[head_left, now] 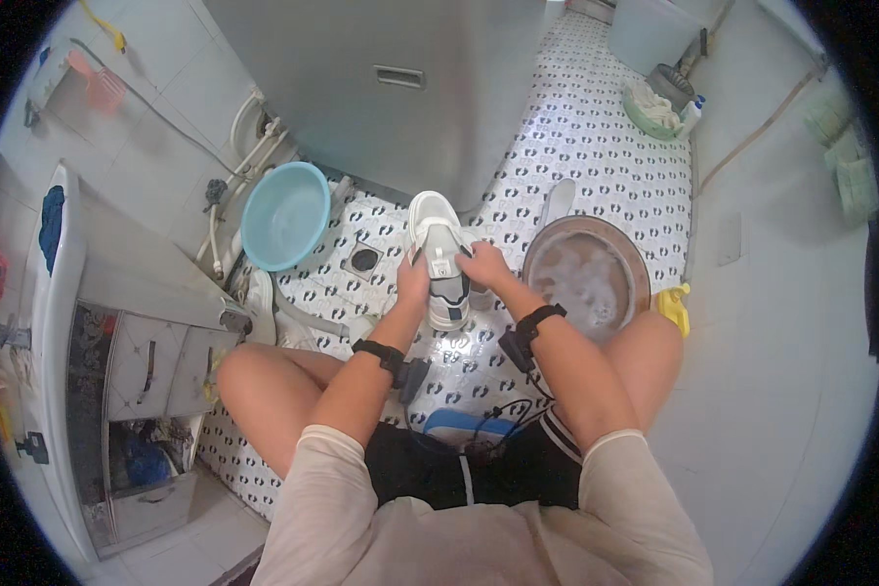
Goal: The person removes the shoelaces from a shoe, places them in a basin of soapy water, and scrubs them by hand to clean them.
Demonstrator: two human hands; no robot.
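Both hands grip a white sneaker [443,256] above the patterned floor [576,146], between the knees.

The left hand [413,281] clasps the shoe's left side and the right hand [482,264] its right side near the tongue (fingers seemingly at the laces, though that is hard to make out). The shoe's long axis runs away from the person, toe farthest. A soapy basin [627,256] sits to the right, a blue bowl [285,215] to the left.

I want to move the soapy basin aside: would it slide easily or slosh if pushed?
The round basin looks nearly full of sudsy water, so it is probably heavy and apt to slosh over the rim. It sits flat on the tiled floor, so tipping seems unlikely. If the tiles are wet, it may slide readily.
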